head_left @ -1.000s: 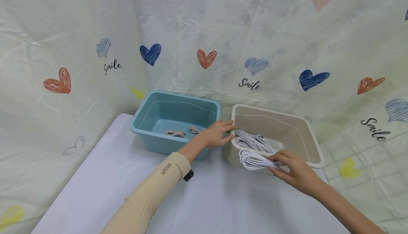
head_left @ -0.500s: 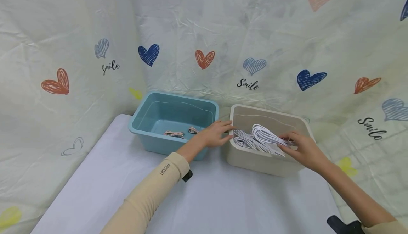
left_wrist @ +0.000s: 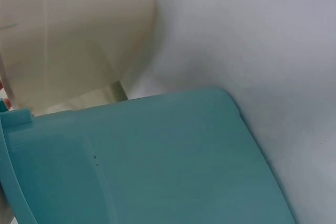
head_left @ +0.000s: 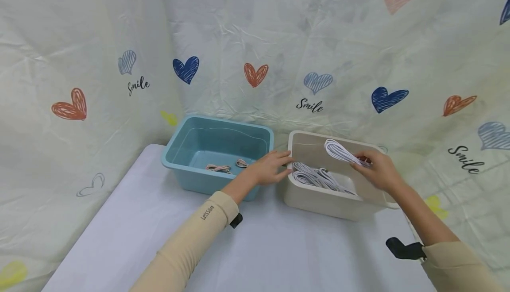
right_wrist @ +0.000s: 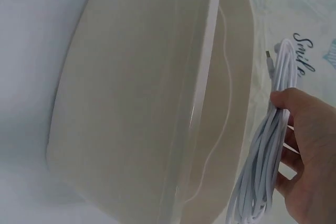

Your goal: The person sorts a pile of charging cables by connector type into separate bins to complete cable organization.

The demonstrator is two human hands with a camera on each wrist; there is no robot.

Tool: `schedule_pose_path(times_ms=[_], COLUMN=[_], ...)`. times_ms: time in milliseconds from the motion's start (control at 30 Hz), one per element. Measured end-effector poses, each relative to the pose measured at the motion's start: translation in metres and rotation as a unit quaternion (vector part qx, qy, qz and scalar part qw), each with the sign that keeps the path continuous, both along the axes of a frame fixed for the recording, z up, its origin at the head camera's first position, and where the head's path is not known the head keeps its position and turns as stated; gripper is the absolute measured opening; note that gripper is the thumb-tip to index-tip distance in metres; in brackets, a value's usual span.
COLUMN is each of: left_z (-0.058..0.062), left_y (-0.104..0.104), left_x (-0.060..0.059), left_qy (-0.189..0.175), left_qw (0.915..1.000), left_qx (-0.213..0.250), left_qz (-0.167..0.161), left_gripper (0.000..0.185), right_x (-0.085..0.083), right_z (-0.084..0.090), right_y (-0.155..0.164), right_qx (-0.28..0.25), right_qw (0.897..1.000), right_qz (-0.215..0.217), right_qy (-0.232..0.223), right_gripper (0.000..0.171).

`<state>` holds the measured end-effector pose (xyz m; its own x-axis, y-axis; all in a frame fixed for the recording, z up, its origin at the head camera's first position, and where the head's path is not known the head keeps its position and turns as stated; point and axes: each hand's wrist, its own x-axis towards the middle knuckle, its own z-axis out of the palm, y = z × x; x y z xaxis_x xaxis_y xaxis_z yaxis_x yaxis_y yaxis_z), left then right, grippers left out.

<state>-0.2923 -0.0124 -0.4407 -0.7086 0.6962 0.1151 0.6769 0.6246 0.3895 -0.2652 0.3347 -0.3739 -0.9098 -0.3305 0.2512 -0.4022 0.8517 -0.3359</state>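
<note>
My right hand (head_left: 377, 168) grips a coiled white cable (head_left: 339, 151) and holds it up over the cream bin (head_left: 318, 201); the right wrist view shows my fingers (right_wrist: 307, 129) curled round the white cable (right_wrist: 265, 166) beside the cream bin (right_wrist: 152, 103). More white cable coils (head_left: 314, 177) lie inside that bin. My left hand (head_left: 272, 167) rests with straight fingers on the bin's left rim, between it and the blue bin (head_left: 217, 186). The left wrist view shows only the blue bin's (left_wrist: 157, 161) outer wall and the cream bin (left_wrist: 68, 35), not my hand.
Two small pinkish cable bundles (head_left: 225, 166) lie in the blue bin. Both bins stand at the back of a white table (head_left: 279, 247), against a heart-printed curtain (head_left: 255, 62) that wraps round the left and right sides.
My right hand has lifted the white cable coil from the cream bin's front rim, up and back over the bin. The left hand has stayed on the rim.
</note>
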Motion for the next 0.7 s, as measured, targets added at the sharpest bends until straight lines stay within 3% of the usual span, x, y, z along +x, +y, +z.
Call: schedule_pose_path(times_ms=[167,400,567,700], left_z=[0.001,0.002,0.002,0.008], left_y=[0.000,0.002,-0.001,-0.007], left_x=[0.000,0.001,0.003,0.007], left_qy=[0.025,0.071,0.133,0.140], left_qw=[0.9996,0.9972,0.9902,0.9890], left_qx=[-0.006,-0.016,-0.042,-0.028], left_qz=[-0.005,-0.015,0.007,0.040], left_gripper=[0.044,0.043,0.042,0.040], right_x=[-0.007,-0.008,-0.006,-0.002], right_z=[-0.003,-0.005,-0.004,-0.004], right_y=[0.005,0.004,-0.005,-0.014], right_qx=[-0.004,-0.025,-0.033,-0.034], right_qw=[0.999,0.999,0.998,0.998], right_qz=[-0.031,-0.042,-0.049,-0.054], right_qy=[-0.030,-0.015,-0.018,-0.027], right_gripper=[0.027,0.032,0.034,0.036])
